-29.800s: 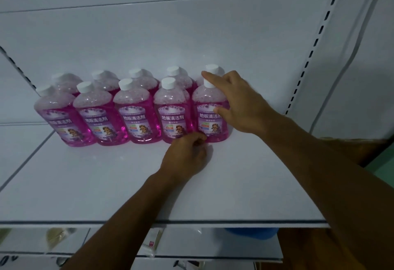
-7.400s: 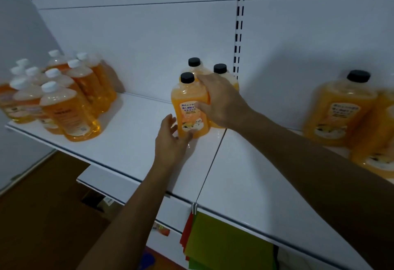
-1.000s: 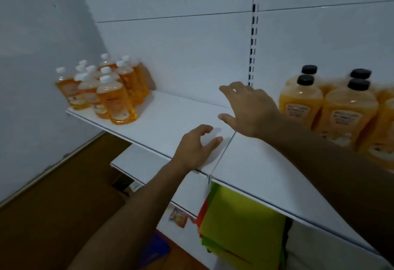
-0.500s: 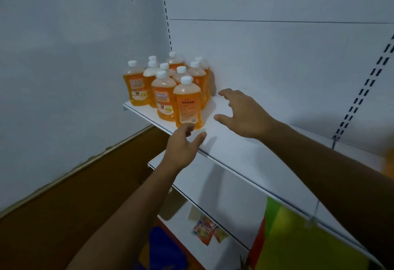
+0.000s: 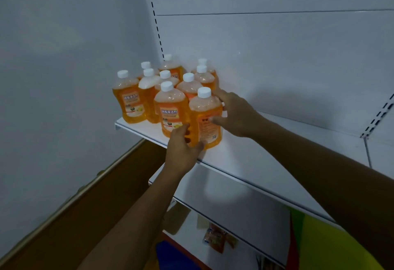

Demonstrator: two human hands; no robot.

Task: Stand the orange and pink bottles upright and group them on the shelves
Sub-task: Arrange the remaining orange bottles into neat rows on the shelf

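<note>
Both hands, left (image 5: 181, 150) and right (image 5: 234, 114), clamp the front bottle (image 5: 205, 120) at frame centre; a hard shove could topple neighbours off the shelf (image 5: 245, 159) edge

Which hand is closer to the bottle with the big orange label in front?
Left. The left hand touches the bottom of that front labelled bottle. The right hand is on the far side of the neighbouring bottle, holding it.

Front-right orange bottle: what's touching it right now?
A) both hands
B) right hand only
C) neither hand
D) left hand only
A: the left hand is at the base of the front-right orange bottle, while the right hand is on its side, thumb across the label; it stands upright on the shelf.
</note>
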